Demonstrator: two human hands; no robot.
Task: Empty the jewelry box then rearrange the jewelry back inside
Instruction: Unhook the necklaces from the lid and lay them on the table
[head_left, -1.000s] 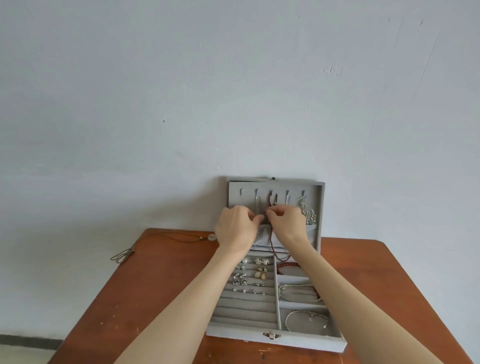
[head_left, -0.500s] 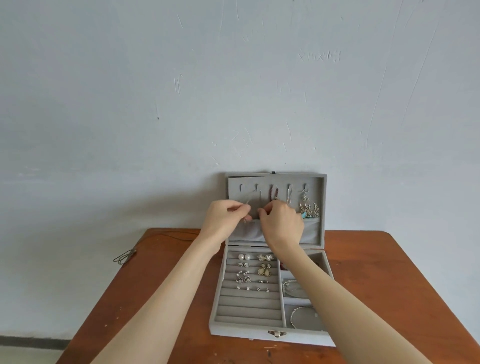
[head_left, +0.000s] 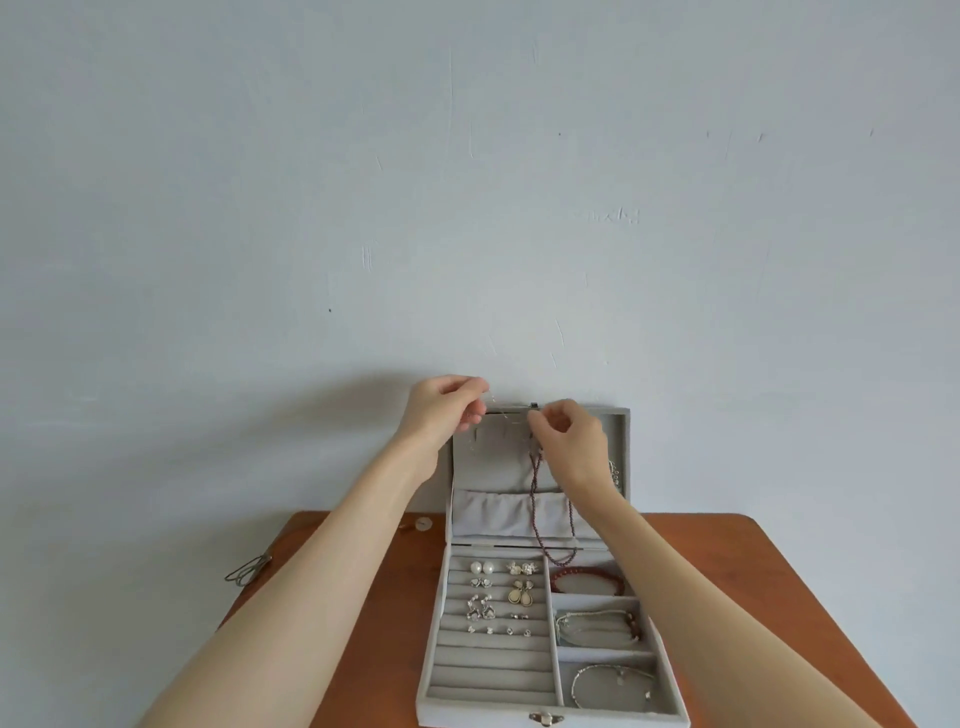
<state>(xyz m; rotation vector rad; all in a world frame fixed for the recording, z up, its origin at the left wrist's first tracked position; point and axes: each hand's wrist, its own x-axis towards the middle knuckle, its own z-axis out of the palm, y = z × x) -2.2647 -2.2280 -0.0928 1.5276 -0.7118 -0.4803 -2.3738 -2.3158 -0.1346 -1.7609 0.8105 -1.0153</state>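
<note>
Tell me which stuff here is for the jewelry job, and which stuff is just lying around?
For the job:
jewelry box
dark beaded necklace, pinched by the right hand
thin chain, held by the left hand too
earrings
red bead bracelet

Just lying about:
grey cord on the table
small round pendant

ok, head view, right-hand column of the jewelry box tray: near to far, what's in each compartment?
Silver chain bracelet nearest → silver bracelet with red beads in the middle compartment → red bead bracelet in the far compartment → the bottom loop of the dark beaded necklace at the hinge, hanging from the right hand.
</note>
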